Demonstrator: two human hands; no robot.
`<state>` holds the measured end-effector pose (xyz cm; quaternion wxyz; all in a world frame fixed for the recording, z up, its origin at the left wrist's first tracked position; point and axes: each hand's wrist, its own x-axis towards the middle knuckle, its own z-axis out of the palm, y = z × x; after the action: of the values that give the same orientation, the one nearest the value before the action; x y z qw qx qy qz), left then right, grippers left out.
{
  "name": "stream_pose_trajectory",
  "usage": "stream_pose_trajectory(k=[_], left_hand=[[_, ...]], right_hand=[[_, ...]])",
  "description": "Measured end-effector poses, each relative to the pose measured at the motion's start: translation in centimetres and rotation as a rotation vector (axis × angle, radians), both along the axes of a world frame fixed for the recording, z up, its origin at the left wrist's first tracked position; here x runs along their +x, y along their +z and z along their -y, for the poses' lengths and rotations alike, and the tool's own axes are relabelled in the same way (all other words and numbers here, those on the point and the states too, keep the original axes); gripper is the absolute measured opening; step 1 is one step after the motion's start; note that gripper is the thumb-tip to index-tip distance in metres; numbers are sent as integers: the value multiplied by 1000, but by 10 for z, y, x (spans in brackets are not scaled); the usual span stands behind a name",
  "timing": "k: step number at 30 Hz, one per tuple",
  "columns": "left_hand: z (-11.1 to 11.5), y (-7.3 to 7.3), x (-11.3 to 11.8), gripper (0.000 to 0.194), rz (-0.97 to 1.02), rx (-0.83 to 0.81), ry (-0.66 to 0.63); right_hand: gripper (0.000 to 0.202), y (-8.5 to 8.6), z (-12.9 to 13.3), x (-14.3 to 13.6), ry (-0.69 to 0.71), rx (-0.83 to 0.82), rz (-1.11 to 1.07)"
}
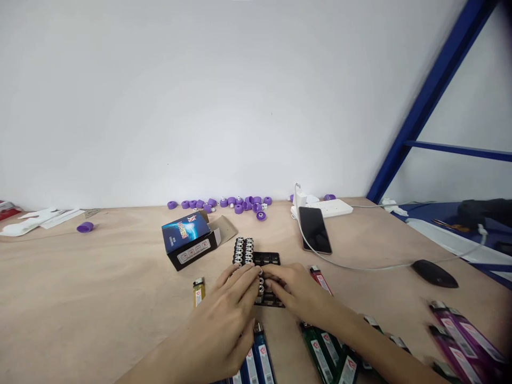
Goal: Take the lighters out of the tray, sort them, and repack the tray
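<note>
A black slotted tray (pixel 267 258) lies in front of me, with rows of upright lighters (pixel 244 248) standing in its left part, their metal tops facing up. My left hand (pixel 226 312) curves over the near part of these rows, its fingers together and the tips at a column of lighters. From the right, my right hand (pixel 300 290) reaches the same column, index finger and thumb around a lighter (pixel 261 281). The fingertips of both hands nearly meet there. My left hand hides part of the tray and what is under its palm.
Blue lighters (pixel 262 360), green lighters (pixel 320 352), purple lighters (pixel 460 341), a red lighter (pixel 321 280) and a yellow lighter (pixel 199 290) lie around. Behind are an open box (pixel 188 237), purple caps (pixel 248 202), a phone (pixel 315 229), a power strip (pixel 332 208) and a mouse (pixel 435 273).
</note>
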<state>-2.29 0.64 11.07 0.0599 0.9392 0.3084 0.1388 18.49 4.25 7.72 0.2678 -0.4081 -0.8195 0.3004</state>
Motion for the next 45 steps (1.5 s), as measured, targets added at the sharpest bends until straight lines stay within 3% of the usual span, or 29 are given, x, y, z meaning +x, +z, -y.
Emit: stream_pose_trajectory(k=[12, 17, 20, 25, 31, 37, 45], left_hand=[[-6, -7, -3, 61, 68, -59, -10], [-14, -12, -6, 77, 156, -97, -89], [-16, -12, -7, 77, 169, -104, -121], [-19, -9, -9, 62, 151, -74, -101], [-17, -11, -12, 74, 105, -13, -8], [-10, -13, -13, 79, 132, -97, 51], [-8, -15, -13, 82, 148, -214, 86]], right_hand=[[33, 0, 1, 1, 11, -5, -36], [25, 5, 0, 5, -28, -7, -29], [23, 11, 0, 8, -27, -34, -63], [31, 15, 1, 9, -33, -62, -130], [35, 12, 3, 2, -21, -87, -185], [31, 0, 5, -4, -86, -134, -291], [27, 0, 5, -3, -173, -44, -195]])
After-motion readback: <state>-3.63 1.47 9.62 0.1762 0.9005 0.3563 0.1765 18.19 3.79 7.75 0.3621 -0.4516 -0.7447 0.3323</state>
